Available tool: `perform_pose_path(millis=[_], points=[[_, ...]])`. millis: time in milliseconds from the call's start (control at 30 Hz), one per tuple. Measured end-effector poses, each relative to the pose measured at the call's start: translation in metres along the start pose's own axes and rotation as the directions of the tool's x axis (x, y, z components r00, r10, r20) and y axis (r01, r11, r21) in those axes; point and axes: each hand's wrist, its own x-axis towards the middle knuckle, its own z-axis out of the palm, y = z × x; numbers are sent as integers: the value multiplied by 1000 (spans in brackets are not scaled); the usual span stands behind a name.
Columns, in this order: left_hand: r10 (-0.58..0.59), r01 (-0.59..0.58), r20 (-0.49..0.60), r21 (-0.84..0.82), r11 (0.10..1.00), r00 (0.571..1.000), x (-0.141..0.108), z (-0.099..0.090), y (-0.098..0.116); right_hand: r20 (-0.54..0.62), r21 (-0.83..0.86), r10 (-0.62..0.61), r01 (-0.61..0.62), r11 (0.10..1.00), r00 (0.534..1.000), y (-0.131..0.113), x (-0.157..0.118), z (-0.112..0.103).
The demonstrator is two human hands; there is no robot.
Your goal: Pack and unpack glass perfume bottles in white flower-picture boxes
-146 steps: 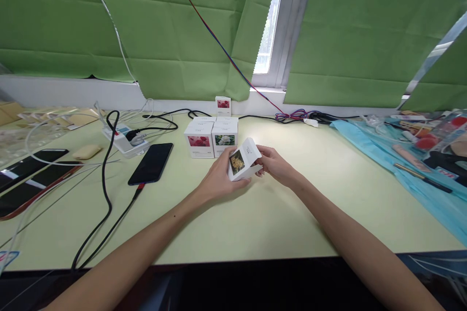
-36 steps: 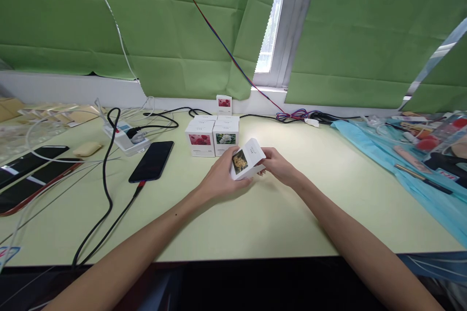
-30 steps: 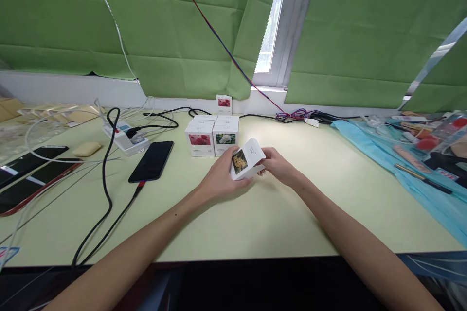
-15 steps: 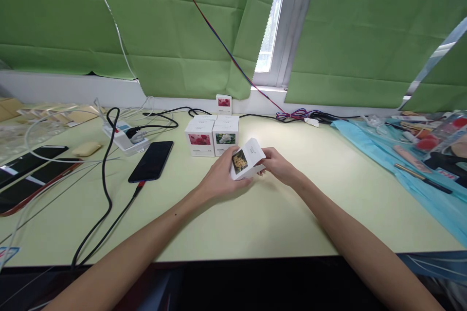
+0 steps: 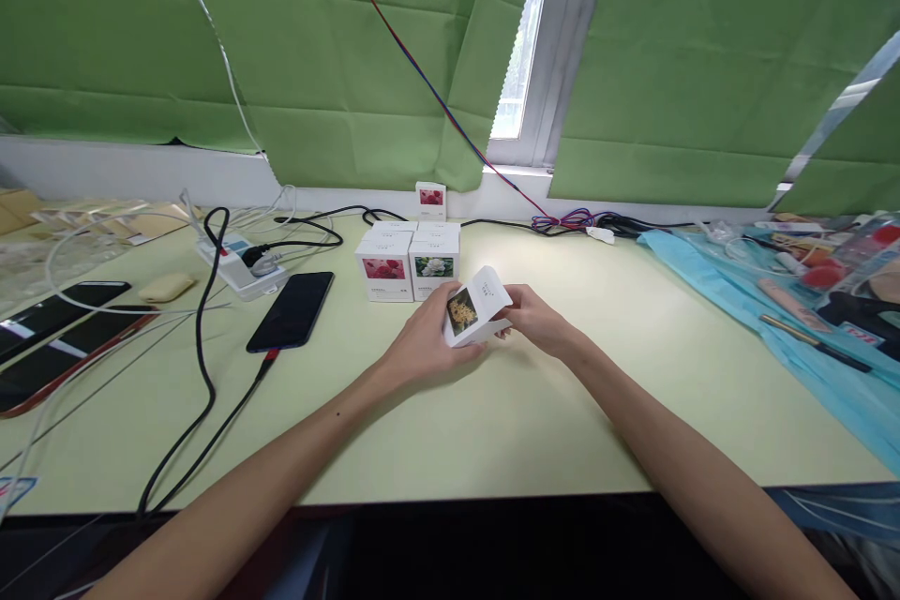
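Box between our hands, 4 o'clock of grouped boxes | tilted, flap end toward 2 o'clock, long axis roughly 8–2 | our left hand grips it | our right hand: fingers at flap, can't tell if gripping

Flower-print box: shifted slightly rightward, a little farther from the standing white boxes than about five seconds ago.
Left hand: moved a touch right with it.
Right hand: slightly farther right too.
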Motion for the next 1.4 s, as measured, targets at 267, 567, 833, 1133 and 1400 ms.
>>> perform_pose_path(millis=[267, 567, 833, 1133, 1400], points=[[12, -12, 7, 6, 1000, 1000, 1, 1, -1, 9, -43, -5, 5, 999, 1000, -3, -2, 0], [9, -10, 19, 24, 1000, 1000, 0, -2, 2, 13, -52, -17, 17, 998, 1000, -3, -1, -1], [7, -7, 13, 22, 1000, 1000, 0, -1, 3, 5, -53, 4, -4, 999, 1000, -1, -1, -1], [0, -1, 16, 26, 1000, 1000, 0, -2, 3, -25, -42, 31, -32, 999, 999, -1, 0, 0], [2, -2, 1, 53, 999, 1000, 1, 1, 0, -34, -55, 32, -34, 998, 999, -5, -2, 2]])
